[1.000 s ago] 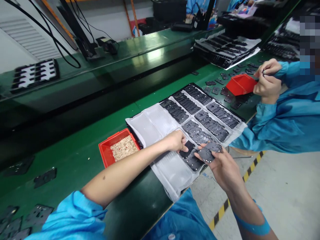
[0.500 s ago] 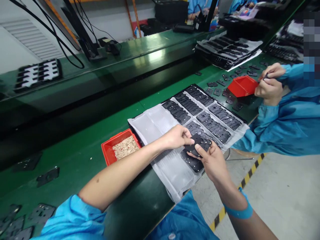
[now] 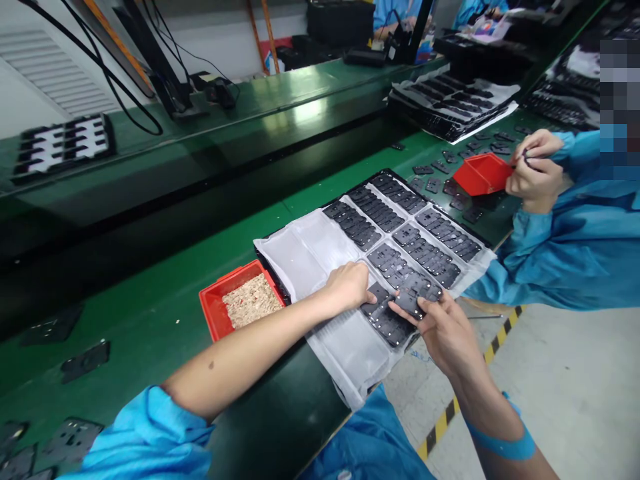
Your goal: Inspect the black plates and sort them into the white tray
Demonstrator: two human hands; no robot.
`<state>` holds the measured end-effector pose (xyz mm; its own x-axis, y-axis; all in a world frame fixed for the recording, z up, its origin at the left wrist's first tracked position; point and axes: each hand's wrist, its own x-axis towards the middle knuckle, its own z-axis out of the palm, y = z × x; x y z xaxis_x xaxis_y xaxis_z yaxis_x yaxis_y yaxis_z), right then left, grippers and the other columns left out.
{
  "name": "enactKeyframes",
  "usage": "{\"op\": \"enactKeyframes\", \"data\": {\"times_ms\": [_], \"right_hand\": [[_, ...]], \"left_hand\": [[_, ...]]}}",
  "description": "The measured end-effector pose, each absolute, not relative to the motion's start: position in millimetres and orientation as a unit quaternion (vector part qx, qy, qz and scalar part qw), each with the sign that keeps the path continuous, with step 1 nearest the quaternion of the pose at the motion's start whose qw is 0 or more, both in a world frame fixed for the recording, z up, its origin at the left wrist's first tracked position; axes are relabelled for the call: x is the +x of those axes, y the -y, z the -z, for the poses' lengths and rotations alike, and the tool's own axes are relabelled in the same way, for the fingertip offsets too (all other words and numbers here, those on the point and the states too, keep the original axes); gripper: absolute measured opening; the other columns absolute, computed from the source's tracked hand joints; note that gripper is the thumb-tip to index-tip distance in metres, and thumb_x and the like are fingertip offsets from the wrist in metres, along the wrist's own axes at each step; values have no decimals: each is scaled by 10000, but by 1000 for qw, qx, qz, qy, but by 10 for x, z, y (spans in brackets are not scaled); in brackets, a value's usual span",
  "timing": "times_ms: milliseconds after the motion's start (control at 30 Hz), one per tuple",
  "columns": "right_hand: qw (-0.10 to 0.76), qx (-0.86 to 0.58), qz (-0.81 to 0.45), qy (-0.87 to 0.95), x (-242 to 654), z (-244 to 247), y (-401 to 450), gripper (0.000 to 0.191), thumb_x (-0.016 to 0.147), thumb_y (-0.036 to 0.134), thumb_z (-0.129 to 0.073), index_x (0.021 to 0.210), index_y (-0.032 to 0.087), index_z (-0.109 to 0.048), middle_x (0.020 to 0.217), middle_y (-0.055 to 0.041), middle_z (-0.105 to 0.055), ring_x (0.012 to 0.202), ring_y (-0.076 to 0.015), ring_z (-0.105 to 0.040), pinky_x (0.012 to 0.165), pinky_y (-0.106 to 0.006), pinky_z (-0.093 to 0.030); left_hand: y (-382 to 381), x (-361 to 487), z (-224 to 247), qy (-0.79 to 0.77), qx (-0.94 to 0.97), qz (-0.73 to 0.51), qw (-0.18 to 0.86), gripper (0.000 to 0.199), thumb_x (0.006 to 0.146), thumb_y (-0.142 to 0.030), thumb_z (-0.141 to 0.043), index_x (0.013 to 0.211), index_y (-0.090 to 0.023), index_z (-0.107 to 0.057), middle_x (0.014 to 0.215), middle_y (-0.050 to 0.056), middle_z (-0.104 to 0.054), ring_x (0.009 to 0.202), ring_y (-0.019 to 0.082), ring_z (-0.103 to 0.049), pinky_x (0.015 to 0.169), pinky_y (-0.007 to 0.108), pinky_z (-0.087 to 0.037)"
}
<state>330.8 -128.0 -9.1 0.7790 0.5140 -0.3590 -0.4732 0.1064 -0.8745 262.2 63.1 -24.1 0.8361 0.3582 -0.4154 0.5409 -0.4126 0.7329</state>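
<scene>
My left hand (image 3: 350, 287) pinches the edge of a flat black plastic part (image 3: 379, 299), down at the near row of parts in the tray. Its other fingers are curled and hide part of their grip. In my right hand (image 3: 447, 327) is another black plastic part (image 3: 416, 293), between the thumb and the fingers, just over the tray. Whether it is a single part or a small stack I cannot tell. The tray, lined with a translucent white sheet (image 3: 345, 347), holds overlapping rows of similar black parts (image 3: 427, 255).
A red bin (image 3: 213, 313) of small tan pieces stands left of the tray. Loose black parts (image 3: 75, 440) lie on the green bench at left. A co-worker's hands (image 3: 537, 170) are at right, beside a red container (image 3: 483, 175). Stacked trays (image 3: 450, 107) stand behind.
My hands have moved apart. The left has lowered a black part to the near row, while the right has shifted slightly right with another part.
</scene>
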Motion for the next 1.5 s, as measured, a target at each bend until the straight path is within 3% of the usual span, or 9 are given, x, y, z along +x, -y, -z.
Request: {"op": "enactKeyframes", "data": {"times_ms": [100, 233, 400, 600, 767, 900, 1000, 1167, 1500], "right_hand": [[740, -585, -329, 41, 3255, 121, 1228, 353, 724, 311, -934, 981, 283, -693, 1152, 10, -754, 1105, -239, -712, 975, -566, -656], [724, -596, -342, 66, 3194, 218, 1073, 472, 725, 370, -955, 1094, 288, -671, 1154, -19, -770, 1037, -247, -740, 911, -562, -682], [716, -608, -336, 63, 3243, 309, 990, 401, 751, 412, -931, 1020, 255, -678, 1030, -19, -770, 960, -225, -740, 826, -489, -712], [718, -611, -332, 34, 3380, 252, 1138, 204, 772, 310, -819, 914, 245, -690, 941, -27, -769, 947, -249, -764, 885, -561, -690], [722, -580, -370, 67, 3297, 196, 1139, 279, 773, 330, -874, 966, 271, -681, 1022, -32, -789, 1025, -266, -771, 1007, -613, -624], [712, -597, -361, 78, 3233, 214, 1041, 410, 746, 417, -937, 1041, 271, -692, 1076, -33, -795, 1023, -278, -772, 952, -576, -657], [705, -606, -358, 81, 3205, 262, 898, 470, 712, 441, -961, 1047, 246, -694, 1136, -56, -792, 1032, -286, -763, 895, -533, -683], [696, -623, -348, 85, 3200, 337, 740, 521, 697, 517, -957, 1017, 216, -677, 1053, -55, -783, 901, -250, -767, 738, -445, -717], [696, -653, -292, 55, 3442, 317, 1028, 316, 823, 453, -812, 910, 219, -618, 814, 6, -717, 766, -217, -776, 714, -448, -716]], "left_hand": [[-644, 2601, 153, -266, 840, 68, 469, 387, 737, -228, -889, 664, -206, -510, 834, 82, -697, 1016, 306, -696, 830, 329, -510], [-698, 2594, 79, -208, 811, 72, 542, 284, 925, -311, -717, 722, -194, -557, 671, -3, -641, 698, 174, -661, 670, 260, -493], [-883, 2578, 112, -190, 785, 80, 584, 363, 893, -269, -722, 654, -200, -458, 554, -83, -478, 518, 93, -490, 540, 213, -401], [-974, 2654, 290, -187, 813, 145, 532, 441, 722, -182, -876, 543, -206, -474, 480, -46, -528, 503, 167, -592, 518, 254, -406], [-884, 2692, 275, -202, 866, 97, 447, 497, 536, -142, -981, 544, -215, -489, 555, -6, -556, 713, 273, -688, 667, 309, -464], [-868, 2622, 92, -220, 882, 47, 414, 418, 745, -229, -878, 606, -211, -484, 694, 58, -642, 864, 293, -706, 760, 332, -484], [-881, 2603, 7, -195, 855, 44, 478, 301, 911, -317, -718, 688, -201, -551, 652, 11, -628, 708, 200, -672, 665, 277, -476], [-1011, 2626, 35, -174, 805, 42, 566, 310, 867, -320, -726, 696, -194, -500, 599, -65, -547, 542, 104, -527, 535, 212, -401], [-1083, 2666, 243, -183, 896, 115, 387, 328, 677, -257, -950, 716, -186, -632, 709, 4, -693, 741, 231, -706, 643, 282, -481]]}}
